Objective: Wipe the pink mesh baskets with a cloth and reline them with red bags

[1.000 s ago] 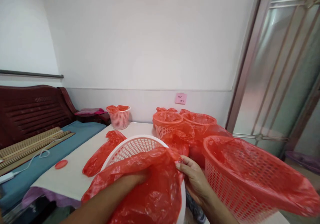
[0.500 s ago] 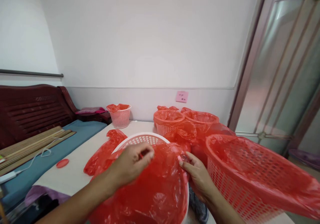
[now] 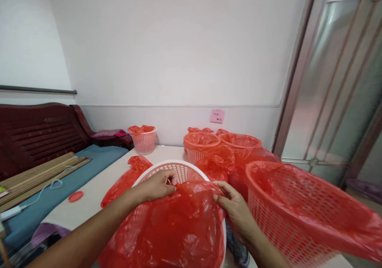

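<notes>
A red plastic bag (image 3: 179,224) spreads over the near part of a white perforated basket (image 3: 179,166), whose far rim shows bare. The fingers of my left hand (image 3: 159,185) pinch the bag's upper edge near the middle of the basket. At the right side of the rim, my right hand (image 3: 234,204) grips the same edge between thumb and fingers. Part of the bag's edge is stretched between the two hands. Just right of my right hand stands a large pink basket (image 3: 277,204) lined with red plastic.
Lined baskets (image 3: 203,140) stand near the wall, with a small pink basket (image 3: 143,142) at the back left. Another red bag (image 3: 125,180) lies left of the white basket. A red disc (image 3: 75,196) rests on the white table (image 3: 86,208). Dark fabric (image 3: 237,246) lies beside the basket.
My left hand has come down slightly left and closed on the bag's edge. The edge has shifted toward me, uncovering more of the white basket's far rim.
</notes>
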Demonstrator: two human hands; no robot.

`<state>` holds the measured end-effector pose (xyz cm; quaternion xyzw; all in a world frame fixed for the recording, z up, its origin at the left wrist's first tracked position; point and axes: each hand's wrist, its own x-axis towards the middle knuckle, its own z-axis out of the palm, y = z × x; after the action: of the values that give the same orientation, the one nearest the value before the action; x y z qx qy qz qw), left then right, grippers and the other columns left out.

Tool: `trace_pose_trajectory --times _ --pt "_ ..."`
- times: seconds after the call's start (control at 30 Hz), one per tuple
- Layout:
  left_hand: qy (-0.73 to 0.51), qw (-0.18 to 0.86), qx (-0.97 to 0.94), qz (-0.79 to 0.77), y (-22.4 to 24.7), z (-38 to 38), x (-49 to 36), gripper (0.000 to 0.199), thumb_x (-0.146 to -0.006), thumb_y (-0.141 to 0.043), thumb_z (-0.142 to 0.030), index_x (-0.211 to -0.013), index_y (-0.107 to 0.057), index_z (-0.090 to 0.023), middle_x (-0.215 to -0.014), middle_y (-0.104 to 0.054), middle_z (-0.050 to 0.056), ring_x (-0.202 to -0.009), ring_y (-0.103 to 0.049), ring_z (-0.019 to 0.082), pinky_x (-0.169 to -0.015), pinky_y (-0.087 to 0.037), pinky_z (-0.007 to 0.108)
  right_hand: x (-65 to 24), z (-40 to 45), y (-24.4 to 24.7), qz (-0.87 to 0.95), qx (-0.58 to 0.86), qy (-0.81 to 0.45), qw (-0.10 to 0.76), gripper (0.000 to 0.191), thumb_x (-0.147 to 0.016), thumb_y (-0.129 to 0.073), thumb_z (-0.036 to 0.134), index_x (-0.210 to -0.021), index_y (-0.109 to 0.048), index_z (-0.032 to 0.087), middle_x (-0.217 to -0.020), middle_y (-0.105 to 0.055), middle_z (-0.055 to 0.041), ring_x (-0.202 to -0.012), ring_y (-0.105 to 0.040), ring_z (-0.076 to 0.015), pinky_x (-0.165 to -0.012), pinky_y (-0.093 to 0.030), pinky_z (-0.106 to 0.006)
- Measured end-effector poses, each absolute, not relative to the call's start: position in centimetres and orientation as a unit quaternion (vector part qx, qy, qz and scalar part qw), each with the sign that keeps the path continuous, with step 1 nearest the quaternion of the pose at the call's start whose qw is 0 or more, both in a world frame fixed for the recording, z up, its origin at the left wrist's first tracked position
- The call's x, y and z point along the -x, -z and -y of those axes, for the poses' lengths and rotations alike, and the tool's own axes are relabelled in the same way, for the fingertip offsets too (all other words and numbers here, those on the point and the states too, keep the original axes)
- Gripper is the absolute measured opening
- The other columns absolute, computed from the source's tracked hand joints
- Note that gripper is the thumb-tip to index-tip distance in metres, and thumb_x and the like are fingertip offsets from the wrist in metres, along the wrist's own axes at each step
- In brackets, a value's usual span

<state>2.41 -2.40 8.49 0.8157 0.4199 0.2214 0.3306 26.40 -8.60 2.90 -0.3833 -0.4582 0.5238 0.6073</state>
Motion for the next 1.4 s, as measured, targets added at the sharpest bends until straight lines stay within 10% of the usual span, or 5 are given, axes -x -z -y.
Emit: trace_pose_trajectory --times 0.27,0.53,0.8,1.4 --pt "-0.19 0.413 -0.783 -0.424 -9.3 2.0 -1.5 0.042 -0.09 -0.031 -0.049 -0.069 -0.054 -0.021 -0.062 -0.047 -0.002 -0.055 -0.036 0.013 -0.05 -0.029 0.027 -27.1 8.5 -2.5 0.465 0.399 -0.52 0.595 0.012 -0.066 -0.07 0.029 -0.068 -0.06 0.022 -0.066 -0.06 0.0035 -0.061 -0.05 -0.0131 -0.059 -0.039 -0.024" --pt "-0.023 0.481 -0.811 -0.331 -10.2 4.3 -1.8 0.027 -0.066 -0.07 -0.031 -0.058 -0.046 -0.022 -0.054 -0.04 -0.007 -0.051 -0.035 0.01 -0.05 -0.026 0.025 -27.3 8.2 -2.0 0.486 0.416 -0.49 0.593 0.011 -0.068 -0.069 0.027 -0.065 -0.06 0.02 -0.061 -0.053 0.0049 -0.057 -0.042 -0.0101 -0.056 -0.032 -0.024" --pt "-0.245 0.403 -0.784 -0.405 -9.4 3.8 -3.1 0.017 -0.076 -0.053 -0.027 -0.074 -0.038 -0.023 -0.069 -0.045 -0.006 -0.059 -0.044 0.01 -0.056 -0.035 0.025 -27.1 8.8 -2.3 0.471 0.38 -0.523 0.601 0.01 -0.068 -0.071 0.024 -0.067 -0.061 0.021 -0.066 -0.056 0.0046 -0.062 -0.046 -0.0109 -0.06 -0.036 -0.023" --pt "-0.27 0.21 -0.831 -0.44 -11.7 -2.8 -3.0 0.026 -0.078 -0.061 -0.038 -0.063 -0.05 -0.019 -0.061 -0.043 -0.006 -0.059 -0.042 0.011 -0.056 -0.029 0.026 -26.3 9.2 -2.8 0.466 0.322 -0.567 0.598 0.033 -0.071 -0.076 0.03 -0.102 -0.066 0.027 -0.099 -0.072 -0.0017 -0.087 -0.066 -0.0191 -0.081 -0.049 -0.031"
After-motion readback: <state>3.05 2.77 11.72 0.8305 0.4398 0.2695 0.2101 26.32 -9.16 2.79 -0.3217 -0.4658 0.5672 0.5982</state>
